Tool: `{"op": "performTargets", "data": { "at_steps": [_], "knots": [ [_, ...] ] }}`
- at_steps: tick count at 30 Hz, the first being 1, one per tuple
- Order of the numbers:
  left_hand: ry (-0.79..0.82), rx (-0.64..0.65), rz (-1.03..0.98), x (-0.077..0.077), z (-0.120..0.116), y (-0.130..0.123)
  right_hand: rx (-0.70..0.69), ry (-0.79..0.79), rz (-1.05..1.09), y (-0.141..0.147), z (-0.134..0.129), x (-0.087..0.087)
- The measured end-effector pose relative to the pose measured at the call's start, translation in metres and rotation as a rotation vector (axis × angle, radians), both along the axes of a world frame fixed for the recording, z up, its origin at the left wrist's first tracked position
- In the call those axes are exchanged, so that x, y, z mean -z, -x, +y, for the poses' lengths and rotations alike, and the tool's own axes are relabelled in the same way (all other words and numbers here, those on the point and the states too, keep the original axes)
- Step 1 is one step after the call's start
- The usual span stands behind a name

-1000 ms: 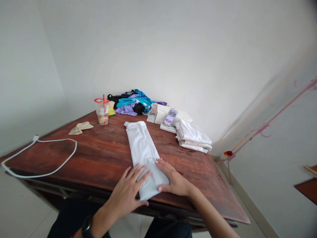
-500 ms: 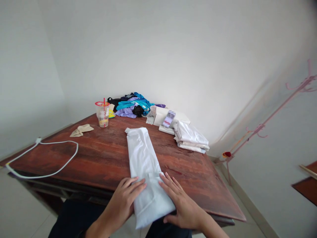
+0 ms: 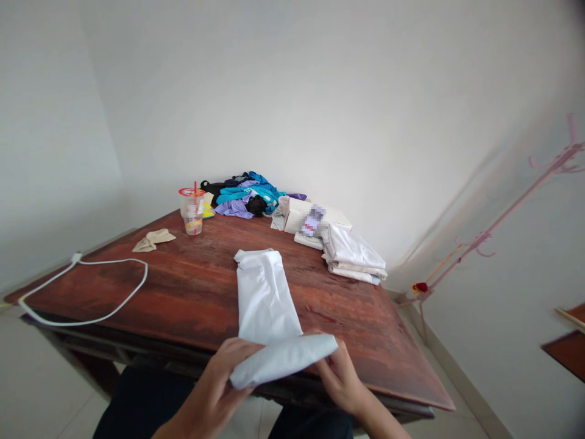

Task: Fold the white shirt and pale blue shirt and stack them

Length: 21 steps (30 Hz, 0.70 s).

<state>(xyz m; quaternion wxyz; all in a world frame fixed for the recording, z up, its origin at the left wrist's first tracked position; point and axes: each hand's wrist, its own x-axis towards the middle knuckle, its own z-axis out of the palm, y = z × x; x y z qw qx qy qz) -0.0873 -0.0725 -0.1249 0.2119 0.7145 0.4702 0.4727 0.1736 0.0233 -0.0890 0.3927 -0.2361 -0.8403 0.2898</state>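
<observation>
A long strip of folded white cloth (image 3: 267,299), slightly shiny, runs from the middle of the table to its front edge. Its near end is bent upward into a thick fold. At the left end of that fold, my left hand (image 3: 223,372) grips the cloth, thumb below and fingers partly behind it. My right hand (image 3: 340,375) holds the right end, its fingertips hidden behind the cloth. The far end of the strip lies flat, with a crumpled edge.
On the brown wooden table (image 3: 196,286) are a white cable loop (image 3: 146,274), a beige cloth (image 3: 154,239), a plastic cup with straw (image 3: 192,213), a clothes heap (image 3: 251,195), a white box (image 3: 336,216) and folded white fabrics (image 3: 351,253). A pink coat rack (image 3: 512,204) stands right.
The near end of the white cloth has been lifted and bent up off the table edge. Both hands went from lying flat on it to gripping its sides. Its far end slid slightly nearer.
</observation>
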Motion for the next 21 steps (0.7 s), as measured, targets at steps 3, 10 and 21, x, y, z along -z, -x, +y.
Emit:
{"op": "performTargets", "data": {
  "at_steps": [3, 10, 21],
  "knots": [
    [0.021, -0.049, 0.001, 0.0, 0.001, 0.0, 0.159, -0.054, 0.112, 0.012, 0.005, 0.007],
    [0.166, -0.204, 0.016, -0.008, 0.017, -0.017, 0.332, 0.148, 0.099, 0.043, 0.036, 0.01],
    [-0.054, -0.624, 0.429, 0.004, 0.034, -0.024, 0.483, 0.2, -0.35, 0.059, 0.075, 0.022]
  ]
}}
